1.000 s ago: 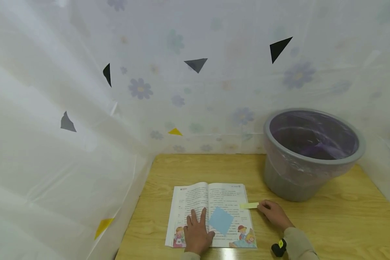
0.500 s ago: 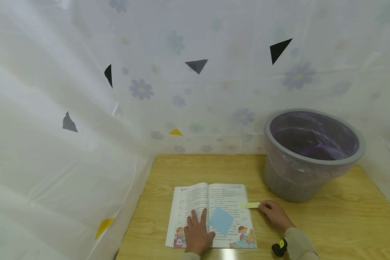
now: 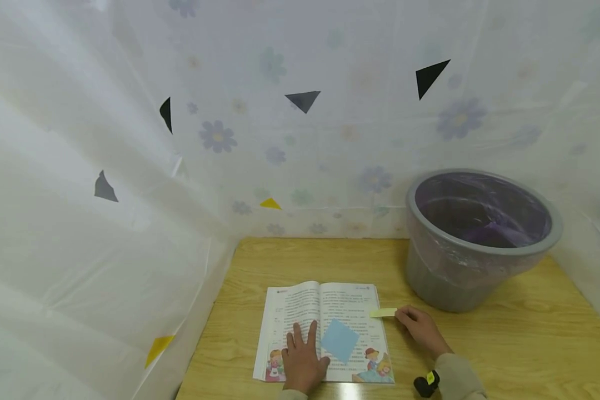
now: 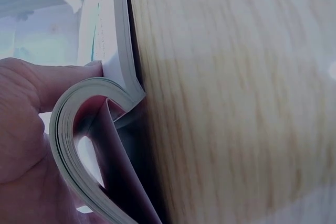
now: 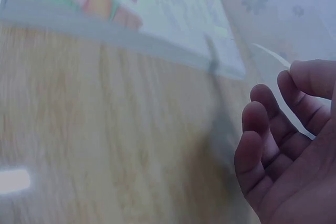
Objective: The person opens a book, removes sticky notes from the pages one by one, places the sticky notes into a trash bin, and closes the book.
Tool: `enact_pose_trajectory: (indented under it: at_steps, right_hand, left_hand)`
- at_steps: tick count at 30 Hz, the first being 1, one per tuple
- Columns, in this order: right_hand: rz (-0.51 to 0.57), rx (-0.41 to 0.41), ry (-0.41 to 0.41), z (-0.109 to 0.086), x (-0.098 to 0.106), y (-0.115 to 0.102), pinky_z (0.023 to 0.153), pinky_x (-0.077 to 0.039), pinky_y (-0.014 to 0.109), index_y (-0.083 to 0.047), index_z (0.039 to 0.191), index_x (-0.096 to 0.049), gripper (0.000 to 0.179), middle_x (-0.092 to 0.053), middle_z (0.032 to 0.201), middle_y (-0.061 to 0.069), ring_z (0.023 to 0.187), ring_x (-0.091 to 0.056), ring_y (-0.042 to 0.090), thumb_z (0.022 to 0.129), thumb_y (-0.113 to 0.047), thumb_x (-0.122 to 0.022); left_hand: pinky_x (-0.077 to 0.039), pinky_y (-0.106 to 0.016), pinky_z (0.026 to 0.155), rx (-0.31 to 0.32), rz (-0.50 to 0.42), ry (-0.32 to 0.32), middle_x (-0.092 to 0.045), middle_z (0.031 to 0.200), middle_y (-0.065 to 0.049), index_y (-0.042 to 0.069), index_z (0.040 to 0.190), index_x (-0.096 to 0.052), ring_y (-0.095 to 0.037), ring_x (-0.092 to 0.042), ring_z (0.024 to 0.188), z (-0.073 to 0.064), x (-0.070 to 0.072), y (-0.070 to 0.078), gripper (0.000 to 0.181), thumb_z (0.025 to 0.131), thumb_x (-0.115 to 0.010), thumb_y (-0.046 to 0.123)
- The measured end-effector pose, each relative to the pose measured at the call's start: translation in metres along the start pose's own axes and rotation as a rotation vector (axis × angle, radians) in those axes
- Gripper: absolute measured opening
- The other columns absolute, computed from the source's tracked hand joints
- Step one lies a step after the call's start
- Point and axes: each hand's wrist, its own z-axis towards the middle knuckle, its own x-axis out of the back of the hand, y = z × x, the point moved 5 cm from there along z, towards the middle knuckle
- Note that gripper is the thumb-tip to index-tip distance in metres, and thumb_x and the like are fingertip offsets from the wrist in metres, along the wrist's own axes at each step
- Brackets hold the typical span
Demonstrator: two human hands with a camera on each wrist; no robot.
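Observation:
An open book (image 3: 347,300) with printed text and cartoon figures in its lower corners lies on the wooden table. My left hand (image 3: 304,361) rests on its left page, fingers spread, thumb near the centre fold. In the left wrist view the book's curved pages (image 4: 65,124) bulge beside the thumb. A light blue paper square (image 3: 340,340) lies turned at an angle on the right page. Between thumb and index finger, my right hand (image 3: 422,330) pinches the end of a pale yellow paper strip (image 3: 383,313). The strip's other end overlaps the right page's outer edge in the head view.
A grey bucket (image 3: 447,283) lined with a clear plastic bag stands at the back right of the table (image 3: 310,258). Pale sheeting with flowers hangs behind and to the left. A black device (image 3: 426,383) is at the right cuff.
My right hand and the yellow strip have shifted very slightly, first right, then back left and a little up. The left hand stays on the book.

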Motion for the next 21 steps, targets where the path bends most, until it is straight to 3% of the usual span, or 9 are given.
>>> enact_pose_trajectory:
  at_steps: [4, 8, 13, 16, 18, 21]
  right_hand:
    - [0.028, 0.059, 0.031, -0.007, 0.005, -0.023, 0.065, -0.046, 0.024, -0.003, 0.109, -0.064, 0.034, -0.064, 0.092, 0.007, 0.075, -0.054, 0.009, 0.102, -0.035, -0.054]
    - [0.071, 0.261, 0.149, -0.028, 0.021, -0.064, 0.062, -0.047, 0.023, -0.005, 0.103, -0.065, 0.021, -0.063, 0.088, 0.003, 0.072, -0.055, 0.005, 0.102, -0.023, -0.056]
    - [0.137, 0.596, 0.423, -0.066, 0.057, -0.124, 0.059, -0.044, 0.015, -0.003, 0.092, -0.068, 0.006, -0.061, 0.078, -0.015, 0.068, -0.053, -0.003, 0.093, -0.001, -0.063]
    - [0.214, 0.771, 0.627, -0.083, 0.086, -0.149, 0.065, -0.043, 0.009, 0.007, 0.089, -0.067, 0.004, -0.061, 0.081, -0.022, 0.070, -0.053, -0.006, 0.087, 0.009, -0.065]
    - [0.252, 0.817, 0.784, -0.089, 0.107, -0.157, 0.069, -0.041, 0.008, 0.012, 0.089, -0.067, 0.005, -0.061, 0.083, -0.025, 0.072, -0.053, -0.007, 0.086, 0.008, -0.065]
    - [0.284, 0.749, 1.005, -0.089, 0.136, -0.160, 0.069, -0.039, 0.011, 0.012, 0.088, -0.068, 0.014, -0.056, 0.079, -0.027, 0.070, -0.048, -0.007, 0.089, -0.002, -0.066]
  left_hand:
    - [-0.036, -0.068, 0.103, -0.003, -0.007, -0.002, -0.032, 0.157, -0.027, 0.025, 0.151, -0.040, -0.050, -0.036, 0.141, 0.000, -0.001, 0.001, 0.085, 0.078, -0.079, 0.042]
    - [-0.037, -0.069, 0.103, -0.009, -0.004, -0.001, -0.032, 0.157, -0.027, 0.025, 0.151, -0.040, -0.050, -0.036, 0.141, 0.000, -0.003, 0.001, 0.085, 0.078, -0.079, 0.042]
    - [-0.037, -0.068, 0.102, -0.005, 0.013, 0.003, -0.033, 0.157, -0.026, 0.026, 0.151, -0.039, -0.049, -0.036, 0.141, 0.001, -0.005, 0.000, 0.085, 0.078, -0.079, 0.043]
    - [-0.037, -0.068, 0.102, -0.003, 0.016, 0.008, -0.033, 0.157, -0.026, 0.026, 0.151, -0.039, -0.049, -0.036, 0.141, 0.001, -0.006, -0.001, 0.085, 0.078, -0.079, 0.042]
    - [-0.037, -0.068, 0.103, -0.001, 0.018, 0.013, -0.033, 0.157, -0.025, 0.026, 0.151, -0.039, -0.049, -0.036, 0.141, 0.000, -0.006, -0.002, 0.085, 0.078, -0.079, 0.042]
    - [-0.037, -0.068, 0.103, -0.001, 0.018, 0.019, -0.033, 0.156, -0.026, 0.026, 0.151, -0.039, -0.049, -0.037, 0.141, -0.001, -0.005, -0.003, 0.085, 0.078, -0.079, 0.041]
